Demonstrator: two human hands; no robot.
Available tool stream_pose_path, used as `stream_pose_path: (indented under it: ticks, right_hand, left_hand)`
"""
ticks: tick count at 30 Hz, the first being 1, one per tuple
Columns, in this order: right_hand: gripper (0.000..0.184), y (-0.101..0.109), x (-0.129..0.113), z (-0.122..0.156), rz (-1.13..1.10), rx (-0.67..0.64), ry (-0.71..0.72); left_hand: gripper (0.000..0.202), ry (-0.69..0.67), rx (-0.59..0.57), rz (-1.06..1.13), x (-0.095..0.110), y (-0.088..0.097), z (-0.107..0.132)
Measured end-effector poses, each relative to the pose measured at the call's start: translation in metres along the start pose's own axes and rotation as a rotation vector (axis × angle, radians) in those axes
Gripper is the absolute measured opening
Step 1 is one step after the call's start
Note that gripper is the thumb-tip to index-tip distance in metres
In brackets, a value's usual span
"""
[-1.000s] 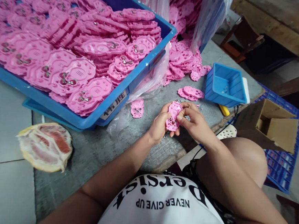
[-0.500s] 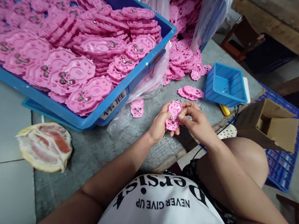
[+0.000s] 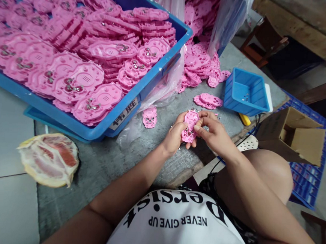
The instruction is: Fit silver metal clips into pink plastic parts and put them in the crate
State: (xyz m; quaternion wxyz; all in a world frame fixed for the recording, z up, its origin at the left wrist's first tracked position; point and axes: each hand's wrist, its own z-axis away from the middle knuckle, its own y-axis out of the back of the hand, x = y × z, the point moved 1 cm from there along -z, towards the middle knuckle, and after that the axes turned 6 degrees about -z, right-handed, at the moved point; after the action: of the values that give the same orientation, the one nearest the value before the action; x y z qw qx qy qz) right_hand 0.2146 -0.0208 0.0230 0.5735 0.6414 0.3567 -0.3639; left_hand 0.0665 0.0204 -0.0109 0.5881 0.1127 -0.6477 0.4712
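Observation:
A pink plastic plate (image 3: 189, 125) with small metal bits on it is held upright between both hands, just above the grey table (image 3: 115, 159). My left hand (image 3: 174, 136) grips its left edge, fingers curled around it. My right hand (image 3: 213, 131) pinches its right side, thumb pressed on the face. One loose pink plate (image 3: 149, 117) lies flat on the table to the left of my hands. Tiny metal parts are scattered by my fingers.
A big blue crate (image 3: 142, 94) full of stacked pink plates sits at the left. More pink plates (image 3: 199, 66) spill from a clear bag behind. A small blue bin (image 3: 246, 92), a cardboard box (image 3: 294, 136) and a peeled pomelo (image 3: 49, 160) lie around.
My hands and the pink plate have barely shifted. The right thumb has moved slightly on the plate's face.

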Motion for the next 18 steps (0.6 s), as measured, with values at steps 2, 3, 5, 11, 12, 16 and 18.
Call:
stream_pose_path:
  ticks: [2, 3, 5, 11, 12, 16, 18]
  right_hand:
    - [0.021, -0.0001, -0.0004, 0.0000, 0.007, -0.004, 0.001]
    - [0.020, -0.0002, -0.0005, 0.0000, 0.020, -0.004, 0.004]
    - [0.019, -0.0002, -0.0003, -0.0002, 0.057, 0.000, 0.015]
    - [0.019, 0.0013, 0.0006, -0.0005, 0.146, -0.026, 0.044]
    - [0.019, 0.0016, 0.0004, -0.0004, 0.157, -0.034, 0.047]
    - [0.018, 0.0020, -0.0010, 0.0002, 0.203, -0.061, 0.054]
    - [0.017, 0.0024, -0.0016, 0.0002, 0.220, -0.068, 0.058]
  left_hand:
    - [0.065, 0.001, 0.002, 0.003, -0.0001, 0.0000, 0.0000]
    - [0.065, 0.002, 0.003, 0.005, -0.0002, 0.0000, 0.0000]
    - [0.065, 0.002, 0.000, 0.004, -0.0005, 0.0001, -0.0002]
    - [0.064, -0.001, -0.007, -0.034, -0.0012, 0.0004, -0.0002]
    - [0.064, -0.001, -0.008, -0.036, -0.0013, 0.0002, -0.0001]
    - [0.066, -0.003, -0.018, -0.057, -0.0023, -0.0004, 0.0000]
    - [0.066, -0.011, -0.016, -0.079, -0.0032, -0.0006, -0.0001]
